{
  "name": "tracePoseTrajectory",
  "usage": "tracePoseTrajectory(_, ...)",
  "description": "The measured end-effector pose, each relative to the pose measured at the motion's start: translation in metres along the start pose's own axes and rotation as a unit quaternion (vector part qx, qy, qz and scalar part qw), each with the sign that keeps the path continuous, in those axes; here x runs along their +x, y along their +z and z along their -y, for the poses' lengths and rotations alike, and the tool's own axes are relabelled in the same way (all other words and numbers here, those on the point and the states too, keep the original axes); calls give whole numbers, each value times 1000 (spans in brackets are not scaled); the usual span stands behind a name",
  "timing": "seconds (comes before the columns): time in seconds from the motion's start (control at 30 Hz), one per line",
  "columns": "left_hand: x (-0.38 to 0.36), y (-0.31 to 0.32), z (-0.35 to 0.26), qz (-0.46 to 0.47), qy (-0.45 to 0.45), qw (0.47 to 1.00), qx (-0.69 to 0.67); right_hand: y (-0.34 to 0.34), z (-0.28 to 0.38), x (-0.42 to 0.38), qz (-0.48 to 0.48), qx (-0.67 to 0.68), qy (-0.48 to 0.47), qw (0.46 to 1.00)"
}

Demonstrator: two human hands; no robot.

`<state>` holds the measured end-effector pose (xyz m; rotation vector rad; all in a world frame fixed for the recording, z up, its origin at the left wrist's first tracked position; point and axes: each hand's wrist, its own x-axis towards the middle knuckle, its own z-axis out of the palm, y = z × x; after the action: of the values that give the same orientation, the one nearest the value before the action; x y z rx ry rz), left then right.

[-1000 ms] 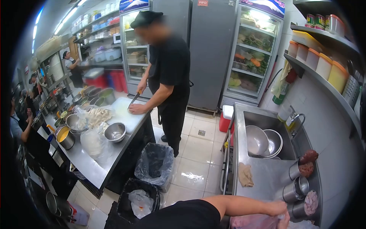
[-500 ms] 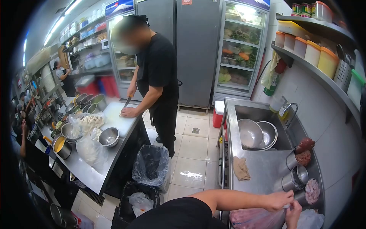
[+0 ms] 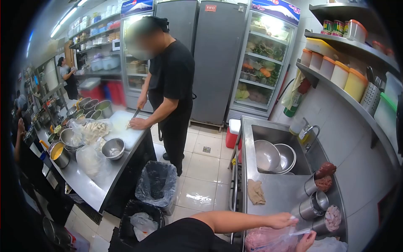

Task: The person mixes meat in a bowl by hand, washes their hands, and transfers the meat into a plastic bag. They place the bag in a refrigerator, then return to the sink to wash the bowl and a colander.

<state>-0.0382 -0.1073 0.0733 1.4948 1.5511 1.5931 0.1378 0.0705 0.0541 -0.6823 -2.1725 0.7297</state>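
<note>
At nine o'clock a co-worker (image 3: 168, 84) in black cuts with a knife (image 3: 135, 113) on a white board (image 3: 126, 126). At six o'clock, on the steel bench (image 3: 277, 197), the left hand (image 3: 282, 220) pinches the mouth of a plastic bag (image 3: 268, 239) of pink meat. At five o'clock the right hand (image 3: 306, 241), partly cut off, pinches the same film. Metal cups (image 3: 315, 206) stand just beside.
</note>
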Motion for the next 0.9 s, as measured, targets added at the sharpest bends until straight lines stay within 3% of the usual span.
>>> tracePoseTrajectory(0.03, 17, 14, -6, -29, 82, 993, -74, 8, 26, 6, -50, 95, 27, 994)
tracePoseTrajectory(0.07, 34, 19, -13, -37, 52, 993, -101, 18, 47, 16, -53, 251, 58, 965)
tracePoseTrajectory(0.13, 55, 27, -30, -46, -18, 986, -159, 28, 72, 25, -56, 537, 121, 833)
tracePoseTrajectory(0.23, 44, 31, -53, -47, -91, 973, -208, 17, 49, 32, -12, 660, 323, 678)
tracePoseTrajectory(0.27, 34, 27, -46, -2, -80, 986, -146, 22, 18, 33, -14, 675, 373, 636)
tracePoseTrajectory(0.37, 23, 56, 52, -95, 174, 980, -18, 68, -58, 16, -9, 635, 409, 655)
tracePoseTrajectory(0.4, 26, 53, 48, -65, 175, 982, -36, 75, -62, 19, -72, 613, 476, 627)
tracePoseTrajectory(0.47, 31, 35, 28, -5, 172, 983, -67, 64, -74, 49, 12, 599, 427, 677)
tracePoseTrajectory(0.5, 35, 26, -1, 30, 125, 990, -59, 59, -74, 58, 53, 592, 403, 696)
tracePoseTrajectory(0.53, 40, 23, -44, 59, 77, 994, -55, 38, -18, 68, 38, 560, 405, 721)
tracePoseTrajectory(0.57, 42, 23, -67, 88, 27, 994, -53, 41, -2, 71, -46, 456, 323, 828)
tracePoseTrajectory(0.63, 27, 22, -73, 69, 54, 996, 20, 36, -24, 80, -41, 560, 336, 756)
tracePoseTrajectory(0.7, 18, 24, -47, 43, 77, 992, 85, 39, -45, 75, -10, 524, 344, 779)
tracePoseTrajectory(0.77, 0, 43, 37, 15, 97, 986, 134, 45, -86, 51, 18, 491, 385, 781)
tracePoseTrajectory(0.83, -6, 39, 57, -17, 12, 992, 126, 71, -129, 36, 49, 472, 449, 757)
tracePoseTrajectory(0.9, -4, 23, 50, -37, -67, 988, 133, 75, -113, 45, -45, 476, 315, 820)
